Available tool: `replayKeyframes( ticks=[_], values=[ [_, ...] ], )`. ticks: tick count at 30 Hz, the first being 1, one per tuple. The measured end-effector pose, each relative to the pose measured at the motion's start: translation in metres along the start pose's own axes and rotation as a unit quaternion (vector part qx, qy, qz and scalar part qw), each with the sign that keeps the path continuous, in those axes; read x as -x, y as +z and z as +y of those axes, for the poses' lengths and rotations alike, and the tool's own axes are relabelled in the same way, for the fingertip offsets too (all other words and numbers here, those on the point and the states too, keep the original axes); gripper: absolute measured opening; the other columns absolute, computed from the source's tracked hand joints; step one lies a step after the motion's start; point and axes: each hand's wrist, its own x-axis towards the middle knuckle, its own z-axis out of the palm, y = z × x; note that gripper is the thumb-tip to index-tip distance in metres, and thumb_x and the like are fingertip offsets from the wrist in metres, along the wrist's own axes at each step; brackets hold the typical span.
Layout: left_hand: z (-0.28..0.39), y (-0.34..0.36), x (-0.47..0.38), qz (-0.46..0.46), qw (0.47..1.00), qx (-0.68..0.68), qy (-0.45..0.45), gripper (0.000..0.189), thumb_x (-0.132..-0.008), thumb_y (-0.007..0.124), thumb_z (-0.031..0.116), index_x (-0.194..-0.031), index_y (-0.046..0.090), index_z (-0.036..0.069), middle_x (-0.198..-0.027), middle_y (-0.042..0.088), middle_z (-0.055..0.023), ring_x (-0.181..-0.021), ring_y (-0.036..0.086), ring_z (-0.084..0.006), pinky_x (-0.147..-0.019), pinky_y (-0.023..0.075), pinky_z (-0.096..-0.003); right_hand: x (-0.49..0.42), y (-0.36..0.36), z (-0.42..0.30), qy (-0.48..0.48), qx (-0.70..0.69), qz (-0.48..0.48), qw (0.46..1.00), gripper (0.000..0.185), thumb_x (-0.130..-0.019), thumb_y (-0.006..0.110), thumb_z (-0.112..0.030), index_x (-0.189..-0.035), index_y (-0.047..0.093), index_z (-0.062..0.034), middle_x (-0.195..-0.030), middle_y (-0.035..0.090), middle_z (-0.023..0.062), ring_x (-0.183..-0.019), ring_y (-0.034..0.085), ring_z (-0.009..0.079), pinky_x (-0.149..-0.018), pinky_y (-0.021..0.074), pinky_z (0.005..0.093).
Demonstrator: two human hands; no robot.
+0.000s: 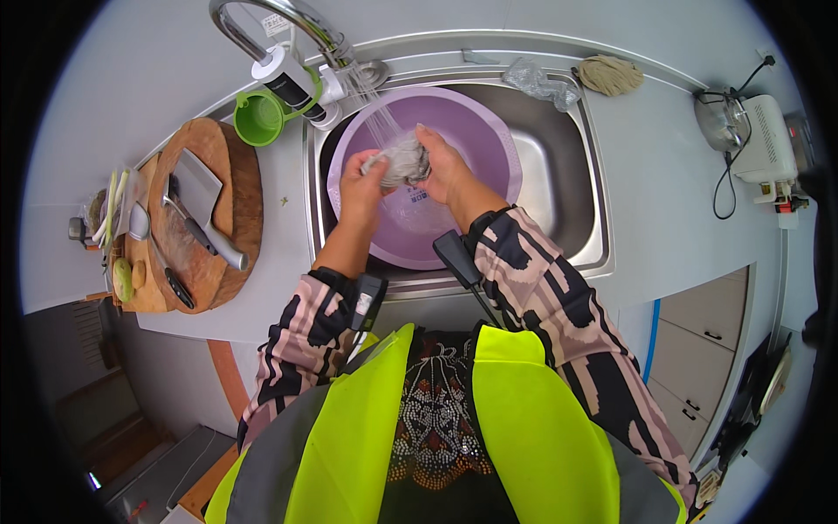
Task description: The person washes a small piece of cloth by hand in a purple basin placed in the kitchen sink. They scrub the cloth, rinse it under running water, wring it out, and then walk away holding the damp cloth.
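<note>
A crumpled grey cloth (404,161) is bunched between my two hands, above a purple plastic basin (488,131). My left hand (363,187) grips its left side with the thumb on top. On the cloth's right side, my right hand (446,167) holds it with the thumb pointing up. Water streams down from the chrome faucet (337,52) toward the cloth and the basin. The basin sits in a stainless steel sink (563,157), over its left part, with some water visible at the bottom.
Left of the sink, a round wooden chopping block (245,216) carries a cleaver (200,183) and other utensils. A green plastic cup (258,118) hangs beside the faucet. Clear plastic wrap (540,82) lies on the sink's back rim, near a tan cloth (610,74). A white appliance (766,141) stands far right.
</note>
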Motion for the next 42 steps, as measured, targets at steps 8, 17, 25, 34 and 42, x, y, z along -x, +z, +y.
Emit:
replayKeyframes(
  ticks=[8,17,25,34,42],
  values=[
    [-0.001,0.029,-0.008,0.118,0.991,-0.059,0.016,0.027,-0.083,0.061,0.02,-0.105,0.057,0.004,-0.098,0.061,-0.0136,-0.085,0.059,-0.0199,-0.074,0.0476,-0.0322,0.005,0.017,0.018,-0.055,0.074,0.052,0.994,0.034,-0.095,0.05,-0.031,-0.122,0.046,-0.0106,-0.107,0.055,0.007,-0.092,0.057,0.02,-0.079,0.0497,0.0378],
    [0.011,0.037,-0.014,0.108,0.898,-0.344,0.252,0.02,-0.085,0.051,0.014,-0.101,0.056,0.003,-0.102,0.056,-0.02,-0.098,0.052,-0.038,-0.084,0.0396,-0.0464,0.002,0.025,0.015,-0.007,0.01,-0.001,1.0,0.036,-0.095,0.05,-0.034,-0.125,0.047,-0.0138,-0.101,0.058,0.0059,-0.088,0.058,0.0186,-0.077,0.0493,0.0352],
    [-0.006,0.03,0.007,0.005,0.901,-0.382,0.208,0.023,-0.089,0.053,0.023,-0.102,0.058,0.004,-0.095,0.062,-0.0177,-0.086,0.059,-0.0343,-0.077,0.0461,-0.0392,-0.001,0.016,0.015,-0.083,0.15,0.151,0.974,0.032,-0.096,0.046,-0.028,-0.104,0.053,0.0022,-0.091,0.058,0.0128,-0.079,0.057,0.0198,-0.067,0.0473,0.033],
    [0.017,0.009,-0.012,0.033,0.972,-0.186,0.142,0.029,-0.087,0.058,0.023,-0.108,0.059,0.003,-0.098,0.064,-0.0171,-0.093,0.061,-0.0287,-0.082,0.046,-0.0342,-0.008,0.033,-0.007,-0.146,0.128,0.109,0.975,0.028,-0.094,0.05,-0.026,-0.113,0.051,-0.0053,-0.096,0.058,0.0087,-0.083,0.057,0.02,-0.07,0.0473,0.0341],
    [0.009,0.024,-0.007,0.057,0.951,-0.273,0.136,0.036,-0.083,0.062,0.03,-0.103,0.06,0.0,-0.09,0.065,-0.0186,-0.085,0.063,-0.0329,-0.077,0.049,-0.0369,0.004,0.026,-0.009,-0.057,0.121,0.064,0.989,0.047,-0.091,0.056,-0.03,-0.132,0.042,-0.0115,-0.103,0.06,0.0052,-0.089,0.06,0.0184,-0.07,0.0479,0.0333]
  ],
)
